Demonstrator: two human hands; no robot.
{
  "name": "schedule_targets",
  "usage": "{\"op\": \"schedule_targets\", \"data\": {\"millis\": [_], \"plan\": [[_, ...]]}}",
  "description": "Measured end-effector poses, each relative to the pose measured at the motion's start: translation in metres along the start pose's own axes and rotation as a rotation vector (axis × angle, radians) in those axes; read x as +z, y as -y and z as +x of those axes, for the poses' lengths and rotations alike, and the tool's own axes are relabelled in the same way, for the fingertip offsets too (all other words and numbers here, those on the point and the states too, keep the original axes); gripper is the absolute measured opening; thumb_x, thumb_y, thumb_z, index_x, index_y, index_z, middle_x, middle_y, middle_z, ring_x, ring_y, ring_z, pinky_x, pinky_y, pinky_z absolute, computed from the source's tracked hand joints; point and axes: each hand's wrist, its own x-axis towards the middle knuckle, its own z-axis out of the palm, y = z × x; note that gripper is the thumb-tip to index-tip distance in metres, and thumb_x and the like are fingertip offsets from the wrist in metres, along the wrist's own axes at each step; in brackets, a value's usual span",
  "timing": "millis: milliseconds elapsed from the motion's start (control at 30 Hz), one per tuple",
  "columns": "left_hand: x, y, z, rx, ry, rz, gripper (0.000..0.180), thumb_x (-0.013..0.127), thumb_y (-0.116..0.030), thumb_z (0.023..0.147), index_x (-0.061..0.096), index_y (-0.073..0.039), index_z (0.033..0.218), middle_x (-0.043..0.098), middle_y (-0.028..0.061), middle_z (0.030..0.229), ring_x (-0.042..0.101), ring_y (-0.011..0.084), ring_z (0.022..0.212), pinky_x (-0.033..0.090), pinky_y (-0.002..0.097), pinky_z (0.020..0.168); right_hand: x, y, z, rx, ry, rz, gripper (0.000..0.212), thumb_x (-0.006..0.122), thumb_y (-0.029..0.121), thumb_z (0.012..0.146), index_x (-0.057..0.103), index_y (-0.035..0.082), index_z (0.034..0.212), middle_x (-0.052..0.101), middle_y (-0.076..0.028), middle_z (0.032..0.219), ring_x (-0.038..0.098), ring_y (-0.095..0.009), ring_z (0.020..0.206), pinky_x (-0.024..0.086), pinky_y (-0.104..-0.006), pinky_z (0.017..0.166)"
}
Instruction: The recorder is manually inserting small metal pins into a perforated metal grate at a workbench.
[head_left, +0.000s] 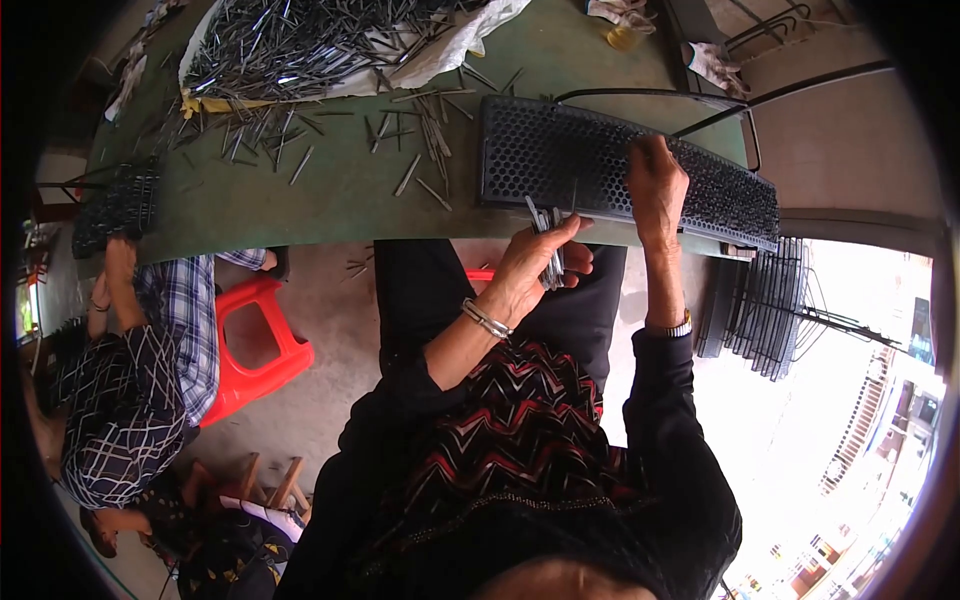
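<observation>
My left hand is closed around a bundle of thin grey metal rods, just in front of the table's near edge. Their ends stick up past my thumb. A long black tray with rows of small round holes lies along the right part of the table. Over its middle, my right hand is closed with the fingertips down toward the holes. Whatever those fingers pinch is hidden. To the right of that hand the holes look darker and rougher, perhaps filled.
A heap of similar rods lies on a white sack, with loose ones scattered on the green table. Black wire frames hang low right. At left, another person's arm reaches a dark tray, near a red stool.
</observation>
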Motion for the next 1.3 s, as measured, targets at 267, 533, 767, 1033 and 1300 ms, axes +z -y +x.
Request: {"op": "schedule_targets", "data": {"millis": [267,533,767,1033,1300], "plan": [[0.000,0.004,0.001,0.002,0.004,-0.046,0.033,0.064,-0.032,0.089,0.064,-0.002,0.104,0.055,0.0031,0.063,0.048,0.0098,0.049,0.035,0.0236,0.042,-0.004,0.012,-0.008,-0.138,-0.071,-0.083,0.017,0.063,0.016,0.086,0.068,0.007,0.099,0.062,-0.011,0.083,0.061,-0.021,0.070,0.047,-0.0305,0.065],[0.002,0.006,-0.001,0.022,0.065,0.075,0.029,0.067,-0.029,0.087,0.066,-0.003,0.100,0.053,0.0030,0.063,0.039,0.0069,0.046,0.027,0.0222,0.041,-0.031,0.035,-0.030,0.348,0.531,0.585,0.018,0.062,0.011,0.085,0.064,-0.003,0.096,0.062,-0.004,0.074,0.053,-0.008,0.061,0.043,-0.0224,0.053],[0.008,0.003,0.000,0.039,0.010,0.087,0.027,0.064,-0.023,0.089,0.061,0.000,0.103,0.057,0.0057,0.071,0.043,0.0071,0.053,0.031,0.0209,0.044,-0.041,0.039,-0.026,0.328,0.096,0.487,0.009,0.056,0.005,0.087,0.061,-0.002,0.090,0.064,-0.005,0.077,0.055,-0.008,0.059,0.043,-0.0225,0.053],[0.015,-0.004,0.002,0.000,-0.044,0.024,0.024,0.058,-0.020,0.092,0.059,-0.001,0.107,0.062,0.0099,0.081,0.056,0.0137,0.065,0.050,0.0281,0.056,-0.018,0.020,-0.016,0.292,-0.159,0.321,0.010,0.056,0.009,0.089,0.061,0.003,0.093,0.066,-0.007,0.078,0.062,-0.010,0.062,0.045,-0.0226,0.057],[0.005,-0.004,0.004,-0.019,0.050,0.039,0.025,0.057,-0.023,0.093,0.059,-0.003,0.108,0.055,0.0046,0.072,0.044,0.0075,0.056,0.034,0.0206,0.046,-0.004,0.012,-0.022,-0.003,-0.182,-0.033,0.006,0.064,0.013,0.084,0.064,0.008,0.088,0.057,-0.008,0.082,0.058,-0.023,0.073,0.046,-0.0334,0.065]]}}
